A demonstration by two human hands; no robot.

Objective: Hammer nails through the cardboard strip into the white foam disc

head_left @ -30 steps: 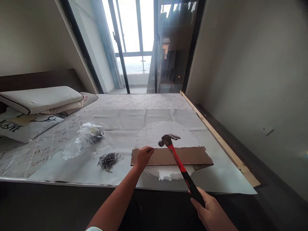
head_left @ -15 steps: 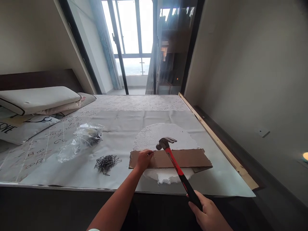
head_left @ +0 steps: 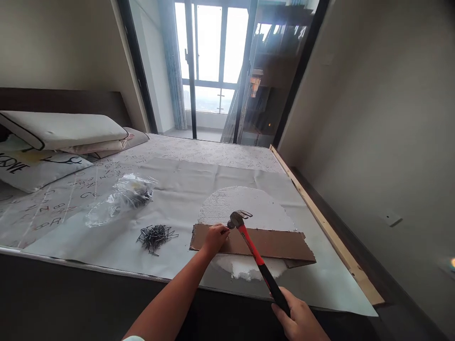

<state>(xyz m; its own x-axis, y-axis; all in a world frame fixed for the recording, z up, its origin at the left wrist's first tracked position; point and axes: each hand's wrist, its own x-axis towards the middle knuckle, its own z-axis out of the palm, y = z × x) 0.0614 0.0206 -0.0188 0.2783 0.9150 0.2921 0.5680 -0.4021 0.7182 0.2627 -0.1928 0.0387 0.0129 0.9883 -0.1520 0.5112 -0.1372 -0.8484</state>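
Observation:
My right hand (head_left: 298, 313) is wrapped round the black grip of a claw hammer (head_left: 252, 245) with a red and black handle. Its steel head is right by the fingertips of my left hand (head_left: 215, 238). Those fingers are pinched on a thin nail, mostly hidden, at the far edge of a brown cardboard strip (head_left: 273, 242). The strip lies across a round white foam slab (head_left: 249, 203), which sticks out on both sides of it. To the left is a loose pile of nails (head_left: 155, 238).
A pale sheet (head_left: 177, 189) covers part of the mattress (head_left: 199, 150). On it lies a clear plastic bag (head_left: 124, 195) with dark nails inside. Pillows (head_left: 78, 130) are stacked at the left. A wooden bed rail (head_left: 320, 218) runs along the right, beside the wall.
The hammer head has come down and left, close to my left fingertips. My left hand stays on the cardboard. The whole view has tilted slightly.

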